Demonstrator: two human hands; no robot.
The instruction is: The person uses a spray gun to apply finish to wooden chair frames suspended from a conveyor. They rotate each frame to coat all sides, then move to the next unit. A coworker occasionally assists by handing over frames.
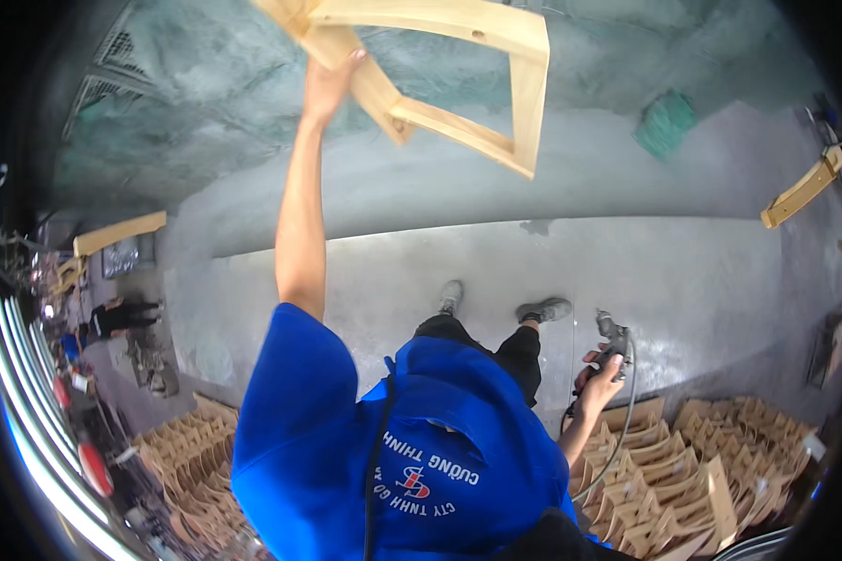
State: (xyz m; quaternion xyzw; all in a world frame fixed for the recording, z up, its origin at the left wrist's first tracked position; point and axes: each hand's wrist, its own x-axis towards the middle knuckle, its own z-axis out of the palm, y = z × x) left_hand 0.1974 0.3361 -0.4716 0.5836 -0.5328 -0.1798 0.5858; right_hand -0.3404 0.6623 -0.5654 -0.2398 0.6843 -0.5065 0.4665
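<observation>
While rows of curved wooden pieces point(641, 481) crowd the near left and near right corners of the grey floor point(393, 266), the right hand point(597, 381) is wrapped round a dark spray gun point(615, 340) trailing a hose point(632, 374). Farther out, past the floor's far edge as I see it, the left hand point(328, 86) has a firm hold on a pale wooden frame point(374, 96), clutching its left-side bar, so most of the frame sticks out to the right of the grip. Green patch point(665, 123) way beyond, right side.
</observation>
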